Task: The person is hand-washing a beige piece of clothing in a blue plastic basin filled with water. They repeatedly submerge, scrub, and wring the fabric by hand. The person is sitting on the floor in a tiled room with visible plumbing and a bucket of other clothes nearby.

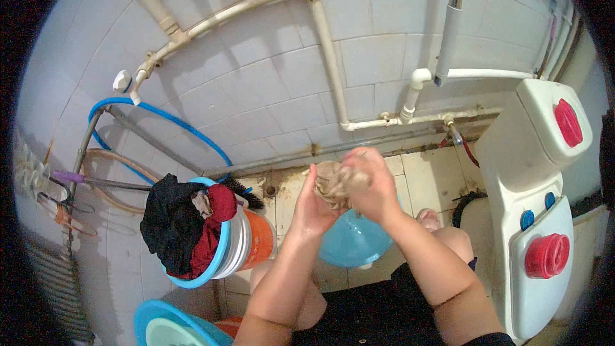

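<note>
Clasping crumpled beige cloth [333,186] between cupped left hand [314,210] and curled right hand [377,182], we judge it soft, light, best gripped bunched.

Head camera: the left of 2 wide fisheye cameras worn side by side on the person's head; view upright, unmirrored.
Forearms: the bare left forearm [285,282] and bare right forearm [429,263] rise from the lower edge, so the lens looks from above and behind them.
Hands: the left hand [310,211] and right hand [377,186] lie near mid-picture, close to the lens.
Basin: the round translucent blue plastic basin [355,243] shows steeply from above.
Wall: the pale grey tiled wall [250,90] stands ahead, farther off.
Rim: black corners; cream plastic pipes [240,13] bow.
</note>
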Demonstrator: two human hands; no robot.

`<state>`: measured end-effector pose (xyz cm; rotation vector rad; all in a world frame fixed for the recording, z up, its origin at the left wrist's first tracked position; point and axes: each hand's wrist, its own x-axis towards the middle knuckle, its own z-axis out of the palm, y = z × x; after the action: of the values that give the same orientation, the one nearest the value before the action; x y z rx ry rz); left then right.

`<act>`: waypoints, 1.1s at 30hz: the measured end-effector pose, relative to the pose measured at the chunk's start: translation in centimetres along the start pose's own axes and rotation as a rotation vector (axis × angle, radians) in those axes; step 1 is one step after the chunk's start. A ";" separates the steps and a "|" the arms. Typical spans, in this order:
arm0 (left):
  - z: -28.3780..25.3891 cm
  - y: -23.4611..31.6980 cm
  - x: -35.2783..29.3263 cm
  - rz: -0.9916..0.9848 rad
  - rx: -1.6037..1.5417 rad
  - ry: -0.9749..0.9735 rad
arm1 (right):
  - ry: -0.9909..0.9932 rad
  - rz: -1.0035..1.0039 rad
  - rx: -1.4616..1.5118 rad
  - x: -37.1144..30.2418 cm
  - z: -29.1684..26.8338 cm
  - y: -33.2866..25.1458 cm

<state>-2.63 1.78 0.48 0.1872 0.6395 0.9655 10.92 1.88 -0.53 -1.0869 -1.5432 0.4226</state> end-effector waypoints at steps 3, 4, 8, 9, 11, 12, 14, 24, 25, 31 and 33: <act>-2.5 1.7 1.4 -0.009 0.108 0.053 | -0.379 -0.486 -0.124 -0.7 0.6 -2.3; -1.2 2.1 0.6 -0.025 0.056 0.056 | -0.350 -0.558 -0.135 -1.8 1.1 -2.8; -0.6 1.3 1.2 0.170 -0.020 -0.177 | -0.325 -0.657 -0.119 -4.5 1.8 -4.5; -1.2 0.8 1.4 0.164 -0.024 -0.236 | -0.343 -0.636 -0.091 -4.6 1.6 -5.0; -2.3 0.1 1.1 0.220 0.085 -0.148 | -0.490 -0.279 -0.303 -2.5 0.9 -5.7; -2.6 -0.3 0.7 0.273 0.197 -0.004 | -0.559 -0.099 -0.409 -1.5 0.7 -5.7; -8.4 -2.8 4.1 0.341 0.223 0.022 | -0.210 -0.015 -0.239 -0.7 1.5 -2.9; -3.4 -2.2 1.0 0.323 0.142 0.269 | -0.158 0.259 0.076 -2.7 2.7 -0.6; -1.4 -2.1 0.5 0.319 0.065 0.291 | -0.085 0.326 0.155 -2.0 2.2 0.8; -2.5 2.0 0.5 0.643 0.145 0.211 | -0.063 0.961 0.810 -2.8 2.6 -0.5; -2.6 1.7 0.5 0.533 0.042 0.170 | -0.083 1.175 1.131 -2.2 1.4 -2.4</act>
<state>-5.12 2.84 -1.07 0.3249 0.7844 1.4927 8.50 -0.69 -0.35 -0.8881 -0.3318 1.8578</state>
